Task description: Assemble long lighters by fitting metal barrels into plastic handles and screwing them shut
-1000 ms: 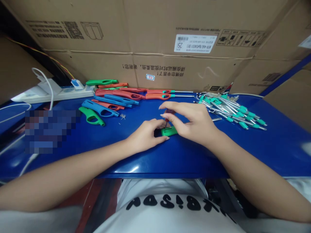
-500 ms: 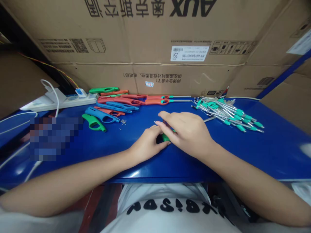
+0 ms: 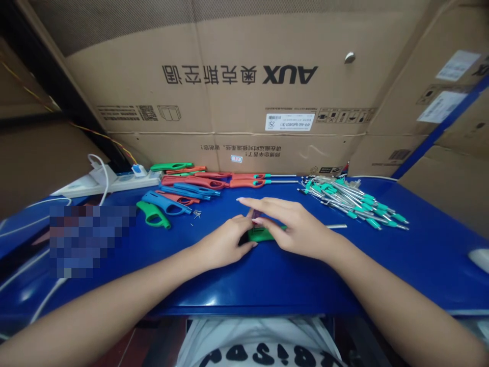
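Note:
My left hand (image 3: pixel 225 239) is closed around the left end of a green lighter handle (image 3: pixel 263 235), low over the blue table. A silver metal tube (image 3: pixel 338 226) shows beyond my right hand, in line with the handle; their join is covered by that hand. My right hand (image 3: pixel 296 224) arches over the handle, index finger stretched out and thumb bent below it. Between its fingertips and the left fingers sits a small purplish part (image 3: pixel 255 216), partly hidden. Left of the hands lie a loose green handle (image 3: pixel 155 214) and blue handles (image 3: pixel 168 202).
Red lighters with metal tubes (image 3: pixel 248 181) lie along the back. A heap of metal tubes with teal collars (image 3: pixel 344 199) is at right. Tiny metal pins (image 3: pixel 196 214) lie left of centre. A white power strip (image 3: pixel 114 182) stands at back left, before a cardboard wall (image 3: pixel 221 112).
The view has tilted upward, so the table sits lower in the picture. My right hand's fingers have spread apart and more of the green handle shows. My left hand keeps its grip.

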{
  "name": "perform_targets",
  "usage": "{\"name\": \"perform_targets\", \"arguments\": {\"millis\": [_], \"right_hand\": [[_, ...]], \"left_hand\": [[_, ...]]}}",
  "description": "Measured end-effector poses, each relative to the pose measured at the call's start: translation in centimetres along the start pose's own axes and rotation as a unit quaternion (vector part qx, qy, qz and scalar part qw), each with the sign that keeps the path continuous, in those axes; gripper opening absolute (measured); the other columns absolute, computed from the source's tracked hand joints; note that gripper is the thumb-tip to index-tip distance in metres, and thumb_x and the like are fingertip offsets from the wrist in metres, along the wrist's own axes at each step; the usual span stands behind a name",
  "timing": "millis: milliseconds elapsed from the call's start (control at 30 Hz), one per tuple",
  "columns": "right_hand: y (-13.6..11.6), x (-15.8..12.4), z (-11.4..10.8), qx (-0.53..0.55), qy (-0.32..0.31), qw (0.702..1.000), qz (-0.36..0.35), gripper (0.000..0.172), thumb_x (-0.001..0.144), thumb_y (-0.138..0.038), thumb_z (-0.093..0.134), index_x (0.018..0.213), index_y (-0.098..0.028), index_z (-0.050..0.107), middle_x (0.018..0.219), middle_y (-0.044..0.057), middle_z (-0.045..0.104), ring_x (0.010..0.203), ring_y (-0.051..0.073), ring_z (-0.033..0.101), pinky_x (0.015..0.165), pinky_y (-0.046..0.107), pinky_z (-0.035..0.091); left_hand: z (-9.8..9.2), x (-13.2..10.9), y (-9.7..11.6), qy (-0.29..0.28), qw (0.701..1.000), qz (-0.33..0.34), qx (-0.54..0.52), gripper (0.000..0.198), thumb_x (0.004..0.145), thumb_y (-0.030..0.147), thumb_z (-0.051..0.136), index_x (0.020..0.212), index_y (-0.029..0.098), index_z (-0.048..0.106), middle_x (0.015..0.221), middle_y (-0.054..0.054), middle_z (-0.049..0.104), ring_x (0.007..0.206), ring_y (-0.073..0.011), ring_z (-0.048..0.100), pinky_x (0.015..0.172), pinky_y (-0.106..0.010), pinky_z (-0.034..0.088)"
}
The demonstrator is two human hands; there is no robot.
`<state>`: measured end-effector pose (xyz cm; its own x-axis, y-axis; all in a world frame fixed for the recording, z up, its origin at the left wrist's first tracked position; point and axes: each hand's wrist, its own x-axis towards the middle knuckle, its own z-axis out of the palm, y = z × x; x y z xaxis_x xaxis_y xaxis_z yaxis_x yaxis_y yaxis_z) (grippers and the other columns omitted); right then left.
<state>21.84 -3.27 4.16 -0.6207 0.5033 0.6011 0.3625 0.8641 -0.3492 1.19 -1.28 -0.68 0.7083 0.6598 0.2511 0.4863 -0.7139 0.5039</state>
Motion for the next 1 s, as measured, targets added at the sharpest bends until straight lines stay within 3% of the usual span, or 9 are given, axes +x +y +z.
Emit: {"name": "perform_targets", "arguments": {"millis": [267,467,633,733,833,933,1000], "right_hand": [[-0.5,0.3,0.9,-0.044,0.024,0.999,-0.006,0.03,0.098,-0.009,0.048,0.123,-0.015,0.063,0.11,0.01,0.073,0.099,0.019,0.068,0.086,0.033,0.057],[-1.3,0.5,1.4,-0.064,0.01,0.998,-0.005,0.034,0.095,-0.004,0.046,0.124,-0.012,0.062,0.109,0.013,0.072,0.099,0.021,0.067,0.086,0.035,0.056],[-1.5,0.4,1.7,-0.068,0.006,0.998,-0.011,0.035,0.093,-0.002,0.046,0.123,-0.009,0.064,0.109,0.014,0.072,0.1,0.023,0.067,0.088,0.038,0.056],[-1.7,0.4,1.6,-0.058,0.009,0.998,-0.002,0.033,0.094,-0.003,0.047,0.123,-0.01,0.064,0.109,0.012,0.073,0.099,0.021,0.067,0.087,0.036,0.055],[-1.6,0.6,0.7,-0.036,0.041,0.998,0.02,0.024,0.096,-0.01,0.054,0.116,-0.015,0.066,0.11,0.008,0.074,0.101,0.018,0.068,0.09,0.031,0.054],[-0.1,0.7,-1.5,-0.05,0.11,0.989,0.08,0.011,0.094,-0.017,0.06,0.101,-0.018,0.068,0.096,0.003,0.076,0.084,0.015,0.07,0.075,0.025,0.053],[2.1,0.3,-3.2,-0.109,0.119,0.978,0.135,0.005,0.092,-0.019,0.062,0.091,-0.019,0.067,0.084,0.002,0.074,0.073,0.014,0.068,0.068,0.024,0.05]], "left_hand": [[0.6,0.1,-0.5,0.0,0.998,-0.039,-0.05,0.023,0.086,0.017,0.07,0.109,0.015,0.066,0.108,-0.011,0.073,0.101,-0.0269,0.07,0.089,-0.041,0.057],[1.4,0.1,-0.3,0.041,0.996,-0.039,-0.069,0.021,0.083,0.012,0.07,0.103,0.016,0.065,0.109,-0.01,0.072,0.106,-0.0284,0.068,0.092,-0.041,0.056],[1.9,0.0,0.4,0.07,0.995,-0.028,-0.063,0.028,0.084,0.011,0.067,0.111,0.015,0.062,0.117,-0.012,0.068,0.109,-0.029,0.066,0.094,-0.042,0.056],[1.5,-0.1,0.7,0.048,0.997,-0.034,-0.048,0.028,0.087,0.013,0.065,0.114,0.014,0.061,0.117,-0.013,0.068,0.111,-0.0293,0.065,0.094,-0.043,0.055],[-0.2,-0.3,0.7,0.004,0.998,-0.06,-0.001,0.026,0.086,0.017,0.07,0.11,0.014,0.064,0.112,-0.012,0.069,0.108,-0.0293,0.066,0.095,-0.043,0.054],[-2.4,-0.3,0.4,-0.058,0.991,-0.107,0.053,0.04,0.082,0.015,0.074,0.12,0.018,0.063,0.117,-0.009,0.068,0.107,-0.0274,0.067,0.095,-0.04,0.054],[-3.2,-0.3,0.3,-0.081,0.985,-0.118,0.099,0.043,0.082,0.017,0.075,0.124,0.019,0.063,0.119,-0.009,0.068,0.111,-0.0279,0.065,0.098,-0.039,0.053]]}}
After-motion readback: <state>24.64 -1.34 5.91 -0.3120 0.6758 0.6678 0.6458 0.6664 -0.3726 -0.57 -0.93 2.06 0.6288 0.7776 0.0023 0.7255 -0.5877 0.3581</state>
